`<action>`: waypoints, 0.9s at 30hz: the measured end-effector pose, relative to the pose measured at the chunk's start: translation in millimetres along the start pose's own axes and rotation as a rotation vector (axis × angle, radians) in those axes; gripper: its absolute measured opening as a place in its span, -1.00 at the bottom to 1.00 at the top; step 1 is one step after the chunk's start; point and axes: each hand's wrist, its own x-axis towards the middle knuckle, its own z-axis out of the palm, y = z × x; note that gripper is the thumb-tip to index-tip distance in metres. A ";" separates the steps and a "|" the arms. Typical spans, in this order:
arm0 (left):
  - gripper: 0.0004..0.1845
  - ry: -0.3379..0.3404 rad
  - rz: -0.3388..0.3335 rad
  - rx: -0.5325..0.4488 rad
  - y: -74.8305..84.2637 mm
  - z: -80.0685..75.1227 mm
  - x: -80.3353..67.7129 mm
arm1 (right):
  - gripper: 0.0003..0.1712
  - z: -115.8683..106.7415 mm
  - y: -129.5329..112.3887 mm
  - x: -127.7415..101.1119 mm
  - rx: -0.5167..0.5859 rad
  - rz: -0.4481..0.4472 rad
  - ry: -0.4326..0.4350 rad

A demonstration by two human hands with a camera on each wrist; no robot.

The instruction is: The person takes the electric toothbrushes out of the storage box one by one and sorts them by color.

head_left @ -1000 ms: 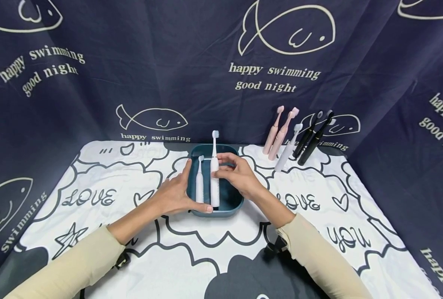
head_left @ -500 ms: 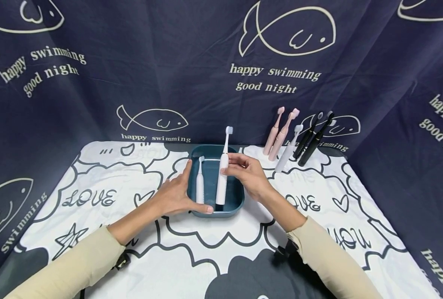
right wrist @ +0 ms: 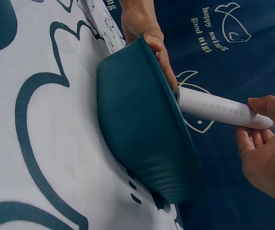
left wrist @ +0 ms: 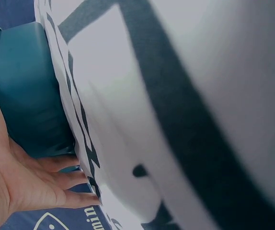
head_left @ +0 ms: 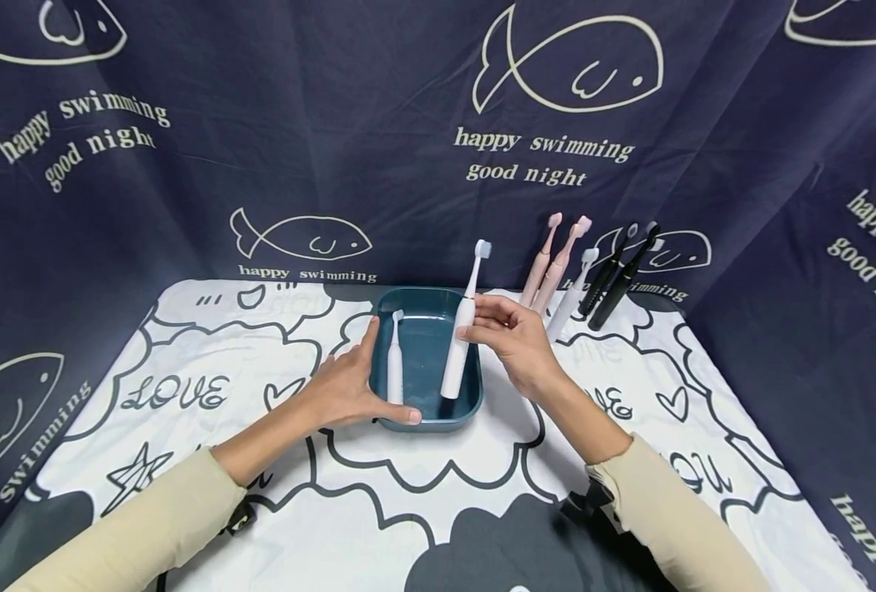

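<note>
My right hand (head_left: 515,341) pinches a white electric toothbrush (head_left: 457,345) by its handle, fingertips on one side and thumb on the other. It is tilted, brush head up and to the right, over the right part of a dark teal basin (head_left: 438,426). In the right wrist view the handle (right wrist: 214,106) shows beyond the basin's rim. My left hand (head_left: 342,386) rests against the basin's left side with spread, straight fingers, its thumb at the front rim. A second white electric toothbrush (head_left: 395,362) is inside the basin at the left, brush head away from me.
Right of the basin, two pink electric toothbrushes (head_left: 554,267), a pale one (head_left: 571,296) and two black ones (head_left: 619,284) lean against the dark fish-print curtain (head_left: 379,123). A white cloth with black cloud drawings (head_left: 209,362) covers the table.
My right hand has moved the toothbrush rightward, away from the one in the basin, and it has gone from upright in view to tilted right. My left hand and the basin have stayed still.
</note>
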 end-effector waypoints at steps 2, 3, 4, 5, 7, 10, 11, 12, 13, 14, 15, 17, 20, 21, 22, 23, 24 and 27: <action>0.86 -0.004 -0.006 0.003 0.1 0.4 -0.3 | -0.40 -3.1 -3.2 -2.6 -0.007 -0.001 0.004; 0.87 -0.006 -0.009 0.005 0.2 0.6 -0.4 | -0.40 -5.1 -4.5 -3.8 -0.009 -0.002 0.007; 0.87 -0.007 -0.010 0.008 0.3 0.8 -0.4 | -0.40 -7.1 -5.8 -5.1 -0.014 -0.004 0.010; 0.87 -0.009 -0.011 0.010 0.5 0.9 -0.6 | -0.39 -9.2 -7.1 -6.2 -0.013 -0.006 0.012; 0.87 -0.009 -0.012 0.015 0.4 1.2 -0.5 | -0.40 -13.6 -9.4 -8.1 -0.013 -0.014 0.019; 0.88 -0.005 -0.010 0.016 -0.1 1.4 -0.3 | -0.40 -20.1 -12.5 -9.9 -0.006 -0.019 0.037; 0.88 -0.004 -0.010 0.016 -0.3 1.5 -0.2 | -0.40 -22.1 -13.5 -10.4 -0.002 -0.019 0.044; 0.88 -0.003 -0.009 0.018 -0.6 1.6 -0.2 | -0.40 -23.9 -14.6 -11.0 -0.003 -0.020 0.052; 0.88 -0.001 -0.009 0.018 -0.8 1.6 -0.2 | -0.40 -25.7 -15.7 -11.7 -0.005 -0.021 0.059; 0.88 0.000 -0.008 0.020 -1.0 1.7 -0.1 | -0.41 -27.4 -16.6 -12.4 -0.009 -0.022 0.067; 0.88 0.001 -0.008 0.020 -1.1 1.7 -0.2 | -0.41 -29.1 -17.3 -13.1 -0.014 -0.023 0.075; 0.88 0.003 -0.007 0.022 -1.4 1.8 -0.3 | -0.42 -32.3 -18.4 -14.5 -0.027 -0.026 0.086; 0.88 0.004 -0.004 0.021 -1.5 1.6 -0.6 | -0.42 -36.8 -19.3 -16.4 -0.042 -0.028 0.097; 0.88 0.005 -0.003 0.019 -1.5 1.4 -0.7 | -0.42 -38.1 -19.7 -17.2 -0.043 -0.028 0.101; 0.88 0.007 -0.001 0.021 -1.7 1.3 -0.8 | -0.42 -39.6 -20.1 -18.1 -0.046 -0.027 0.104; 0.88 0.007 0.000 0.020 -1.7 1.1 -0.9 | -0.43 -41.1 -20.6 -18.9 -0.050 -0.026 0.108; 0.88 0.009 0.001 0.021 -1.7 0.8 -1.0 | -0.43 -42.6 -21.1 -19.6 -0.055 -0.026 0.111; 0.88 0.011 0.001 0.023 -1.4 0.5 -1.2 | -0.44 -47.9 -22.7 -22.2 -0.067 -0.028 0.129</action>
